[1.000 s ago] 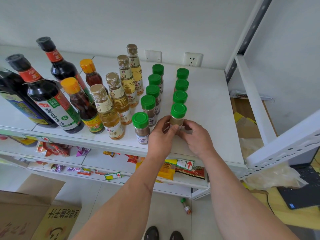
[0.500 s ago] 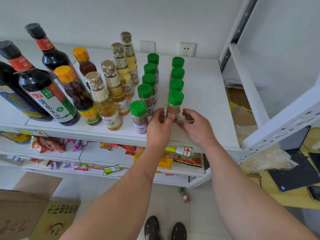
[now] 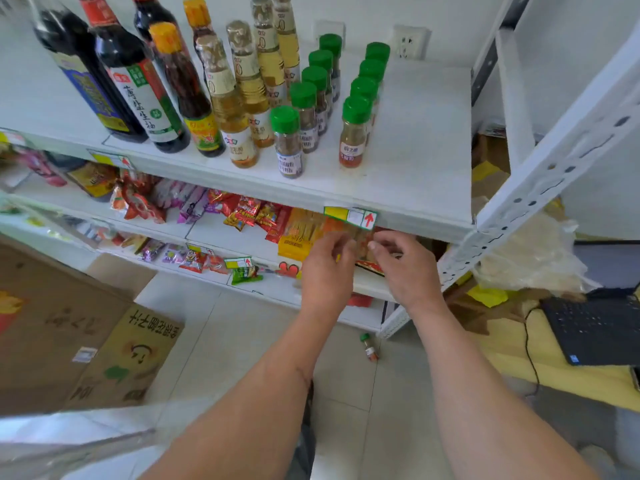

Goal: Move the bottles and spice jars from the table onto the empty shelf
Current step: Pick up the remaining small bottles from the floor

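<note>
Currently reading the task as nearly complete, judging from the load standing on the shelf. Counting, from left to right: dark sauce bottles at the left end, orange-capped bottles just beside them, a row of pale oil bottles, then two rows of green-capped spice jars, five in the left row and four in the right. Noting all of these upright, in rows running front to back, with the front jar of the right row standing near the shelf's front edge and apart from both hands. Locating the left hand and the right hand below that edge, close together in front of the snack packets on the lower shelf, just under the price tag. Reading the fingers of both as loosely curled, thumb near fingertips, gripping nothing as far as the slight blur allows. Registering one small spice jar on the floor, lying on its side near the foot of the rack, well apart from both hands. Treating that jar as the likely remaining item, pending a check of the table, mostly out of view here. Leaving open, therefore, whether further bottles are waiting there.
</note>
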